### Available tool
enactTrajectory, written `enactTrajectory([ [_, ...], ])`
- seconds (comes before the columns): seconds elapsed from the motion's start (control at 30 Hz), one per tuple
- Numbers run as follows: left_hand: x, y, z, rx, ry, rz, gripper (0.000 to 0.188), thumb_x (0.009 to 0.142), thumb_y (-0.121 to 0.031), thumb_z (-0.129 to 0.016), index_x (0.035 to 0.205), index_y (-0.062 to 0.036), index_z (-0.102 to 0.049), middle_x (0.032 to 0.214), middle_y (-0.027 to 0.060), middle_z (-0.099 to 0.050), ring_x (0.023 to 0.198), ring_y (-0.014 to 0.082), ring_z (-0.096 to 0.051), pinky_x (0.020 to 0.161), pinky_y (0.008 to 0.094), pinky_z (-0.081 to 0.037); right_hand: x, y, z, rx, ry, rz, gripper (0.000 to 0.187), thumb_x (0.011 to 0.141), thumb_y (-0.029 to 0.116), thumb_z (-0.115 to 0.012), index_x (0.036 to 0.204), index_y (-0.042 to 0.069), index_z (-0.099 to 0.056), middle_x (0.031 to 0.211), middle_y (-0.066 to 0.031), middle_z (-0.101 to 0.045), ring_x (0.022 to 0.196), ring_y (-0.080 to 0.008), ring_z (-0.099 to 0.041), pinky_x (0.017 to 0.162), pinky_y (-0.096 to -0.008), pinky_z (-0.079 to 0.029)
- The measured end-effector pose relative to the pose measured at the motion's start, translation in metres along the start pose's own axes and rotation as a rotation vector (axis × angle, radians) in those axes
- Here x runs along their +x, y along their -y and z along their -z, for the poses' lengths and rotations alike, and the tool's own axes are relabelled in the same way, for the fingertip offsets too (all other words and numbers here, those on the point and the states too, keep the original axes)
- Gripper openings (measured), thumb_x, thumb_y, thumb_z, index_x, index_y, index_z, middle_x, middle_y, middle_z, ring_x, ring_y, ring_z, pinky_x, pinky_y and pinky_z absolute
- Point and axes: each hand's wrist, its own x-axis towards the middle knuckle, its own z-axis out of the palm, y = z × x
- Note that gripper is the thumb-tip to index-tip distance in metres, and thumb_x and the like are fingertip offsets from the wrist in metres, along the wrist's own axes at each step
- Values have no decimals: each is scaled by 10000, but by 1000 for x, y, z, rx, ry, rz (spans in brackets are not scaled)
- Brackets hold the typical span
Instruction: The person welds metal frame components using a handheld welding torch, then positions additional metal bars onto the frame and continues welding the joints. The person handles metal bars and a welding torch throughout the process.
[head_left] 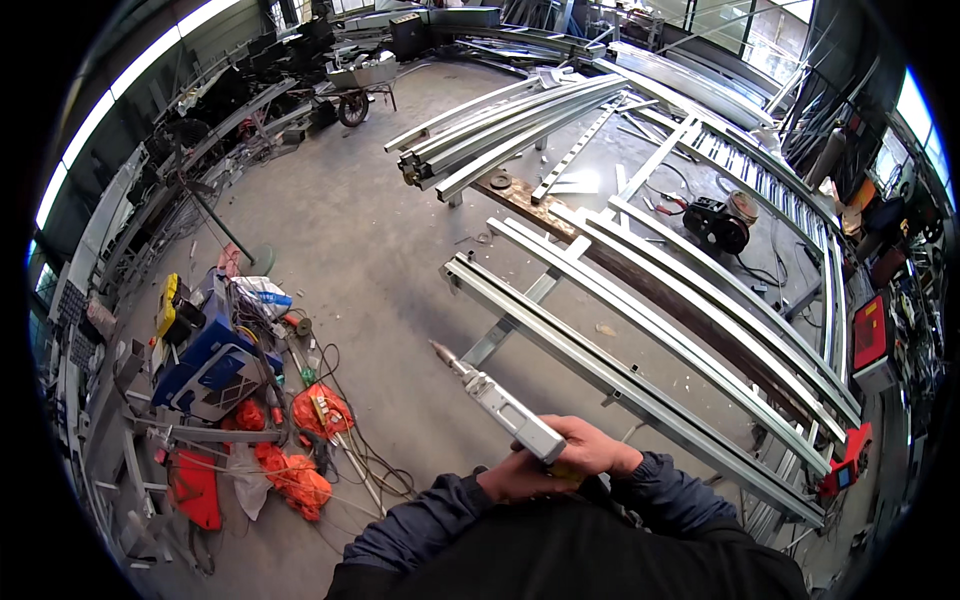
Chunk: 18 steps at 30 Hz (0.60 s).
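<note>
A silver, box-bodied laser welding gun (505, 412) with a narrow coppery nozzle is held in front of me, its tip pointing up and to the left. My right hand (588, 447) is closed about the rear end of its body. Beneath that end, my left hand (518, 478) is closed too, pressed against the right one; its fingers are largely hidden. A bit of yellow shows under the hands. Beyond the gun lie long galvanized steel channels (560, 315), joined by short crosspieces (495, 340), with the nozzle apart from them.
More rails (530, 125) are stacked farther off on a frame. A dark wire-feeder-like machine (715, 222) stands among them. At left sit a blue machine (210, 360), orange bags (295, 480) and tangled cables (375, 470) on the floor. A wheelbarrow (362, 80) stands at the back.
</note>
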Motion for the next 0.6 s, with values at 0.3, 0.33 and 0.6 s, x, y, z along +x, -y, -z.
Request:
enactTrajectory([
  [0.3,83,-75,125,756,292,-152,823,855,-339,-910,1532,-54,-539,1489,181,-616,1320,406,-634,1101,467,-535,31,11,44,224,-483,217,497,1100,280,-610,1483,-34,-581,1326,-162,-715,1142,-227,-731,968,-390,-607],
  [0.33,101,-53,150,871,239,-90,775,852,-356,-887,1498,-71,-566,1470,184,-614,1316,435,-618,1090,471,-540,32,8,52,327,-514,218,539,1096,295,-608,1511,-42,-548,1324,-163,-709,1090,-226,-742,921,-387,-620],
  [0.6,193,2,305,1490,-77,-55,1067,785,-405,-946,1657,-97,-413,1679,182,-422,1570,387,-395,1298,495,-346,68,9,105,367,-589,123,501,1101,259,-561,1518,-18,-531,1292,-143,-708,886,-174,-748,743,-346,-634],
])
